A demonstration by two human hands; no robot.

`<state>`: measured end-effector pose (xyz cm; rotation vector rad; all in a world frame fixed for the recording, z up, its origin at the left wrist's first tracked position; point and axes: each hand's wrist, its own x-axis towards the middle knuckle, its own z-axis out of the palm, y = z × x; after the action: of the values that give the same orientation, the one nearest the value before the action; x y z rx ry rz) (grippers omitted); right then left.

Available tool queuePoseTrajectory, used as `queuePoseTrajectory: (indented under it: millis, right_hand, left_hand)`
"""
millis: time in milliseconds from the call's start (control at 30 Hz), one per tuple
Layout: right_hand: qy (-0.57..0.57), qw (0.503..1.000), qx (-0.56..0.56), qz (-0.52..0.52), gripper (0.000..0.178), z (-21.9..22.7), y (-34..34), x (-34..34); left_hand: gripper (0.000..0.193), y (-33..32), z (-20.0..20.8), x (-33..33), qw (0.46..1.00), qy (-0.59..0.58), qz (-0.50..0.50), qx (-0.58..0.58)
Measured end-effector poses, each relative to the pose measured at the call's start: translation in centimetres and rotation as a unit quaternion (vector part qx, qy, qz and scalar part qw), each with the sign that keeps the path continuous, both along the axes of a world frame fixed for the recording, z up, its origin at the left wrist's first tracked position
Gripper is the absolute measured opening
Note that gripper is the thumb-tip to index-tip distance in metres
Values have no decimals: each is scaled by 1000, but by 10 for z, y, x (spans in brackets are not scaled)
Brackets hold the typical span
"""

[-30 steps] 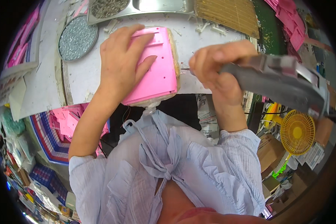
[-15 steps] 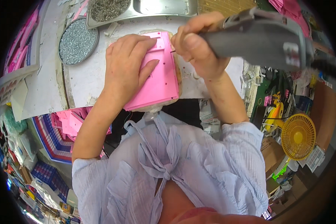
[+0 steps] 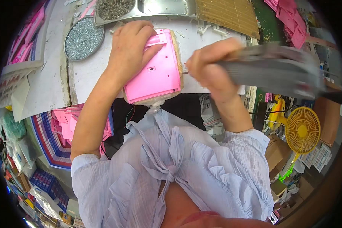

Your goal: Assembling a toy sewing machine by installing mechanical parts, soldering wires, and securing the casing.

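Observation:
A pink plastic case with small screw holes lies on a plastic-wrapped pad at the table's near edge. My left hand holds it at its far left side, with the thumb across its face and the fingers bent near a raised pink strip. My right hand is wrapped round a dark grey electric screwdriver, held almost level just right of the case. Motion smears both the tool and this hand. The thin bit points left toward the case's right edge; whether a screw sits on it I cannot tell.
A round dish of silvery screws stands left of my left hand. Beyond the case are a metal tray with darker screws and a brown board. White plastic bits lie nearby. A basket of pink parts sits lower left, a yellow fan right.
My right hand and the screwdriver have moved nearer to me and slightly right, off the case's edge. My left hand has shifted a little toward the far side. The view has tilted slightly.

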<state>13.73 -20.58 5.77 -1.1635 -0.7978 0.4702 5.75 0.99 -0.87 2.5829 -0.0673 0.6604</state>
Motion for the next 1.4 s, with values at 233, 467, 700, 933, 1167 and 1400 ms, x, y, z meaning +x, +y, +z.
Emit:
queuePoseTrajectory:
  millis: [233, 467, 700, 933, 1167, 1400]
  right_hand:
    - [-37, 998, 50, 15, 32, -16, -1, 1]
    - [-3, 999, 44, -25, 50, 56, -7, 50]
    - [-58, 995, -41, -73, 48, 46, 54, 77]
    - [-48, 995, -3, -92, 48, 39, 58, 89]
    - [-62, 991, -30, -112, 60, 39, 57, 82]
    - [-76, 992, -18, -103, 73, 50, 43, 75]
  left_hand:
    - [33, 2, 6, -3, 999, 40, -10, -30]
    - [37, 64, 44, -158, 948, -112, 256, -151]
    - [55, 51, -248, -526, 541, 148, 797, -223]
    - [67, 88, -196, -434, 596, 92, 795, -69]
    - [23, 218, 33, -77, 928, -133, 330, 109]
    - [30, 388, 26, 22, 794, 271, 486, 247]
